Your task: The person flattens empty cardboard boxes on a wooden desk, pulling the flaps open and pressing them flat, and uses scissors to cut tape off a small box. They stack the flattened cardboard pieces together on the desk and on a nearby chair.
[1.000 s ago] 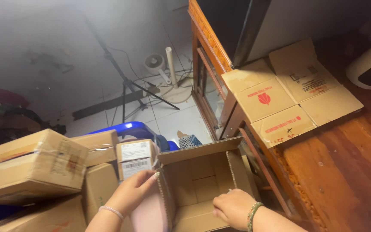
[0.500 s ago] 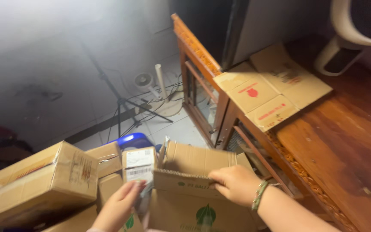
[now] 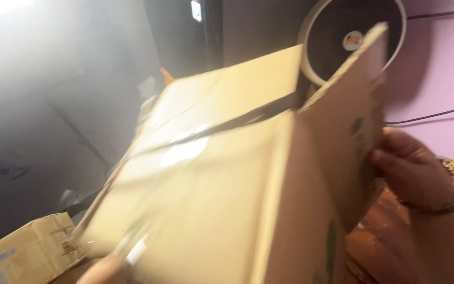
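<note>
**Big cardboard box tilted up in both hands**

A large cardboard box (image 3: 222, 194) is filling most of the view, blurred and tilted, with its broad taped face turning toward the camera. A dark seam and a pale label are running across that face. One flap (image 3: 350, 121) is standing out at the box's right edge, pointing up and to the right.

Behind the box, a round fan (image 3: 353, 37) with a white rim and dark centre is standing against a pink wall (image 3: 440, 68), and a thin black cable (image 3: 432, 115) is crossing that wall. A second, smaller cardboard box (image 3: 24, 250) is lying at the lower left, just beside the big one. A strip of reddish wooden table (image 3: 374, 247) is showing under the box on the right.

The right hand (image 3: 411, 168), with a dark band at the wrist, is holding the flap; its grip is clamped on the flap's edge, thumb pressing the inner side. The left hand (image 3: 103, 271) is barely showing at the bottom edge, touching the underside of the box; whether its grip is closed there I cannot tell.
</note>
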